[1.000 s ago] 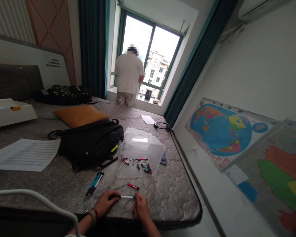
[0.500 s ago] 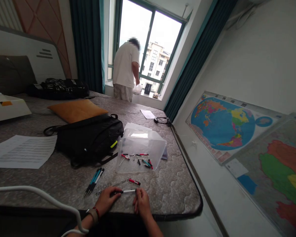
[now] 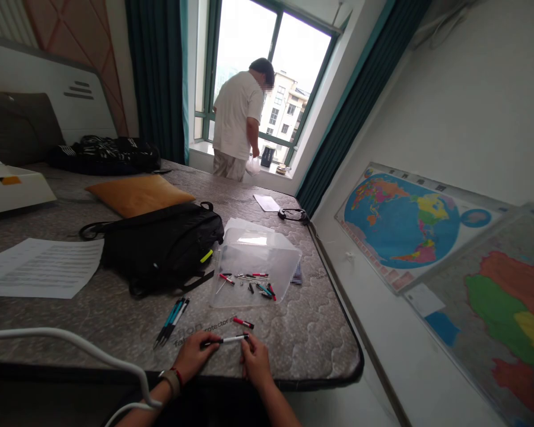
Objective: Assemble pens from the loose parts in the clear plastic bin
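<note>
Watching remotely, I see the black-and-white pen [image 3: 234, 340] at the frame's lower centre, its long axis running crosswise from left hand [image 3: 194, 354] to right hand [image 3: 256, 359], each pinching one end.

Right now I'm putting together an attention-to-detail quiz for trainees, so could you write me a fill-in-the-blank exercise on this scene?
1. A pen spans from the left hand to the right hand, its barrel mostly ____.
2. The short pen piece lying just beyond them is mostly ____.
3. A red cord circles the ____ wrist.
4. The backpack beside the clear plastic tray is ____.

Missing words: white; red; left; black.
</note>
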The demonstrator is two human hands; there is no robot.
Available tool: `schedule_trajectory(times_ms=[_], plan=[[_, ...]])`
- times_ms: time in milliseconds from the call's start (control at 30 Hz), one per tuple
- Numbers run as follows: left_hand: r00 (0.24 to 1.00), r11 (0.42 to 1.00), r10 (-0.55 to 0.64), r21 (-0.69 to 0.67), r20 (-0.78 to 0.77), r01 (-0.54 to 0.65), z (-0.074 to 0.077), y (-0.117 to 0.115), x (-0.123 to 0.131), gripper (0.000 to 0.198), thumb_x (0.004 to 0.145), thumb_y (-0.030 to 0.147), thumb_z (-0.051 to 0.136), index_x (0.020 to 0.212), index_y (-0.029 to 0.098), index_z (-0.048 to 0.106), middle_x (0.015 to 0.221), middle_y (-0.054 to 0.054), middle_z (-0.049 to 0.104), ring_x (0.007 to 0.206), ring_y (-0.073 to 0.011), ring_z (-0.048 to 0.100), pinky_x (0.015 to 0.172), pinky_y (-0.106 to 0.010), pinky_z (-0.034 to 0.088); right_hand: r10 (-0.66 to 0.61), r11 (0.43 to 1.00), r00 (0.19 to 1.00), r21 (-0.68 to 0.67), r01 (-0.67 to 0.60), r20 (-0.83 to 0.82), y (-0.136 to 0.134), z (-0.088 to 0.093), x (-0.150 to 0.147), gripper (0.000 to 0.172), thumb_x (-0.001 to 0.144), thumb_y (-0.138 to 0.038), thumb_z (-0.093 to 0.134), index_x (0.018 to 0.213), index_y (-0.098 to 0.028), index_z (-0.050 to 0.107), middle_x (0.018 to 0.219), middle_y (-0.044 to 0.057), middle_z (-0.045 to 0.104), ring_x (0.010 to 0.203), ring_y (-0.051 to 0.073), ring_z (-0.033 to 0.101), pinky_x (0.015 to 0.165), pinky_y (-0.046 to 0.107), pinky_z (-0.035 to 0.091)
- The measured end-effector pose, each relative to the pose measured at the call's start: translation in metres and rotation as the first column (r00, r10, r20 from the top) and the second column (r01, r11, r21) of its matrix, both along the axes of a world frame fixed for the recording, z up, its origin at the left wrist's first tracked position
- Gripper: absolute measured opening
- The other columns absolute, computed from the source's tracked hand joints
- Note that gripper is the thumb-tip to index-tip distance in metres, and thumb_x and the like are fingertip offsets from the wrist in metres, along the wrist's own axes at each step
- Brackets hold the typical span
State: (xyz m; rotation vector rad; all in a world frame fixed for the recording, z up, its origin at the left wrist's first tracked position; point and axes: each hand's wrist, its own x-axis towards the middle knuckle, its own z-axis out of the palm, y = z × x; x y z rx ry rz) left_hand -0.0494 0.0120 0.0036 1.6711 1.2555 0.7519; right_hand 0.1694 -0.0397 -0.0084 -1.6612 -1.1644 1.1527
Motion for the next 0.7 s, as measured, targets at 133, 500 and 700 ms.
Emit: schedule_trajectory(times_ms=[133, 500, 700], plan=[[1.0, 1.0, 0.022, -0.001, -0.002, -0.022, -0.002, -0.0003, 0.0007, 0.035, 0.074, 0.053, 0.065, 0.089, 0.024, 0.078, 0.092, -0.006, 0.074, 0.091, -0.0243, 0.066, 0.086, -0.034, 0.051, -0.004, 1.0, 1.0, -0.011, 0.004, -0.008, 0.0001, 0.0027, 0.0005, 0.067, 0.084, -0.062, 0.053, 0.136, -0.019, 0.053, 0.057, -0.003, 0.057, 0.034, 0.011, 0.046, 0.034, 0.022, 0.034], [0.999, 1.0, 0.007, 0.028, -0.045, -0.006, -0.0052, 0.0015, 0.0001, 0.041, 0.074, 0.058, 0.064, 0.093, 0.025, 0.077, 0.093, -0.005, 0.074, 0.089, -0.0239, 0.066, 0.084, -0.035, 0.051, -0.101, 0.993, 0.994, 0.069, 0.098, 0.05, 0.0022, 0.0051, -0.0042, 0.05, 0.083, -0.06, 0.058, 0.11, -0.018, 0.06, 0.052, -0.006, 0.056, 0.037, 0.011, 0.049, 0.039, 0.02, 0.036], [1.0, 1.0, 0.003, -0.018, 0.019, -0.003, -0.003, 0.0039, -0.0017, 0.045, 0.071, 0.061, 0.065, 0.092, 0.023, 0.076, 0.093, -0.004, 0.075, 0.088, -0.0227, 0.066, 0.084, -0.034, 0.051, -0.067, 0.997, 0.995, -0.044, 0.064, -0.068, 0.0076, 0.0092, -0.0026, 0.047, 0.084, -0.068, 0.048, 0.081, -0.021, 0.047, 0.044, -0.009, 0.051, 0.027, 0.009, 0.041, 0.029, 0.018, 0.024]])
